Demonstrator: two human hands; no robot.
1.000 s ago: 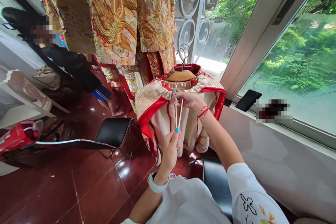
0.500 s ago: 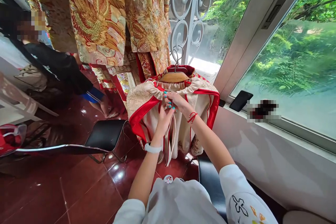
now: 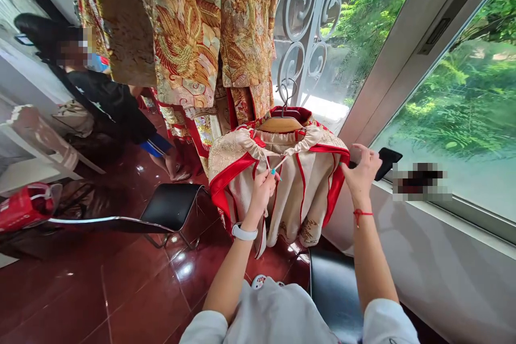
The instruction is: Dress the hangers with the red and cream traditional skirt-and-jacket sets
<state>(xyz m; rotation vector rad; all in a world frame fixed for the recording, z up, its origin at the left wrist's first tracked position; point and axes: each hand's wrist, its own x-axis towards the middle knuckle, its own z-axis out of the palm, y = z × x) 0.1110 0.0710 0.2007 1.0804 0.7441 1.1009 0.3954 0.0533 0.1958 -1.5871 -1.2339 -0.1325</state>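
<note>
A cream garment with red trim (image 3: 286, 188) hangs from a wooden hanger (image 3: 281, 124). Its gathered neck or waist opening has pale drawstrings (image 3: 287, 157) at the front. My left hand (image 3: 263, 191), with a white band at the wrist, is closed on the drawstring in front of the opening. Off to the right, my right hand (image 3: 362, 172) has its thumb and fingers apart beside the garment's red edge; whether the thumb touches that edge I cannot tell. Behind this hand, a black phone (image 3: 389, 163) lies on the window sill.
Gold embroidered garments (image 3: 185, 37) hang behind, by a white metal grille (image 3: 300, 27). Black chairs (image 3: 171, 207) stand left and below right, the latter with a dark seat (image 3: 334, 290). A red bag (image 3: 30, 207) is far left. A person in black (image 3: 108, 97) bends nearby.
Both hands were together at the front of the opening. My right hand has moved away to the right with its fingers spread; my left hand stays on the drawstring. The view has shifted slightly.
</note>
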